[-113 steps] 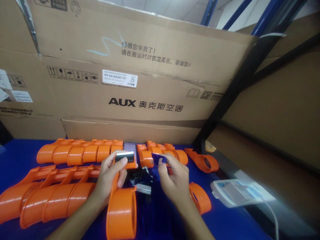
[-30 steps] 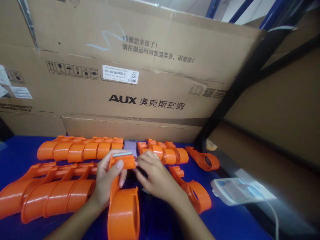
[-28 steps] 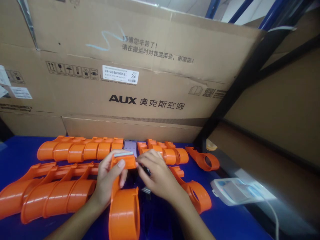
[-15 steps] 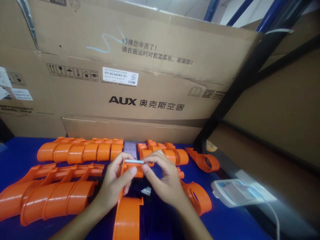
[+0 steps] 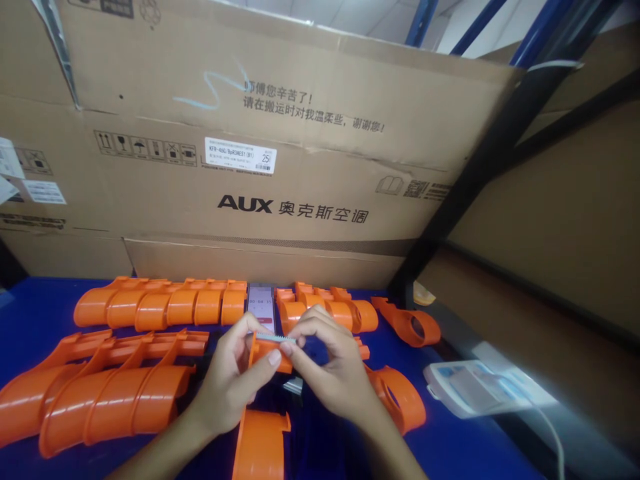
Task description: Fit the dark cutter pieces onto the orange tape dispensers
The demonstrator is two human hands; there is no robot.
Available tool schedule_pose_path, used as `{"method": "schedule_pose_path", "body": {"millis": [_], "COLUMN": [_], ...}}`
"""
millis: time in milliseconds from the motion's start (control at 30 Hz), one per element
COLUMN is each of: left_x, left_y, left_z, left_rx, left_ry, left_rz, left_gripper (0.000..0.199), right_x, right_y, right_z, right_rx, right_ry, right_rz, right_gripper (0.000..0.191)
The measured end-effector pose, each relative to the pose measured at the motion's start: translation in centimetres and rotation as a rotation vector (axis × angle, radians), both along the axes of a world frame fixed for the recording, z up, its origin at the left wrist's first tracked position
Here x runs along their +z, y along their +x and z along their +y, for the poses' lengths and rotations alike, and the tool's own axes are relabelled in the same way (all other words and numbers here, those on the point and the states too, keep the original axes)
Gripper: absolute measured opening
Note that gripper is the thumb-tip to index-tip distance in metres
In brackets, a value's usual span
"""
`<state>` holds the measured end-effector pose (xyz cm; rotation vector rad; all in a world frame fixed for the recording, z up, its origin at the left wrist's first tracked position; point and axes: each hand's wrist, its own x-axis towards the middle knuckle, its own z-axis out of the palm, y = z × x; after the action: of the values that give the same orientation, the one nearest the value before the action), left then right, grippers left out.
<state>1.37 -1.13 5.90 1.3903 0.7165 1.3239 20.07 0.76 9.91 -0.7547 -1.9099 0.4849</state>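
Note:
My left hand (image 5: 233, 377) is closed around the upper end of an orange plastic part (image 5: 261, 443), whose wide curved end hangs toward the bottom of the view. Along the top edge of this end lies a thin toothed metal strip (image 5: 273, 338). The thumb and fingertips of my right hand (image 5: 333, 363) pinch the strip's right end. Beneath my hands, another small metal piece (image 5: 294, 385) shows against a dark area, partly hidden.
Rows of orange parts (image 5: 115, 400) lie on the blue surface (image 5: 465, 453) at left, with more (image 5: 417, 327) at right. A phone (image 5: 261, 310) lies behind my hands. A white plastic case (image 5: 465, 387) is at right; a large carton (image 5: 300, 167) stands behind.
Both hands and the held orange part have moved slightly down and to the right. The toothed strip now tilts down toward its right end, with my right fingertips over it.

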Motion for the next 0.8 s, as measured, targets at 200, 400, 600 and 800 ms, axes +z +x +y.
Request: {"method": "schedule_pose_path", "body": {"millis": [200,400,600,800], "left_x": [0.4,0.6,2.3,2.1], "left_y": [0.0,0.0,0.6,0.4], "left_z": [-0.1,-0.1,0.5,0.5], "left_rx": [0.029,0.068,0.110,0.128], "left_ry": [0.039,0.029,-0.005,-0.034], "left_rz": [0.000,-0.009,-0.088,-0.087], "left_gripper": [0.021,0.022,0.037,0.040], "right_x": [0.3,0.3,0.3,0.5], "right_y": [-0.2,-0.3,-0.2,0.1], "right_z": [-0.2,-0.3,-0.4,-0.2], "right_rx": [-0.022,-0.033,-0.053,-0.093], "right_ry": [0.004,0.014,0.032,0.035], "right_rz": [0.017,0.022,0.031,0.052], "right_gripper": [0.007,0.007,0.006,0.006]}}
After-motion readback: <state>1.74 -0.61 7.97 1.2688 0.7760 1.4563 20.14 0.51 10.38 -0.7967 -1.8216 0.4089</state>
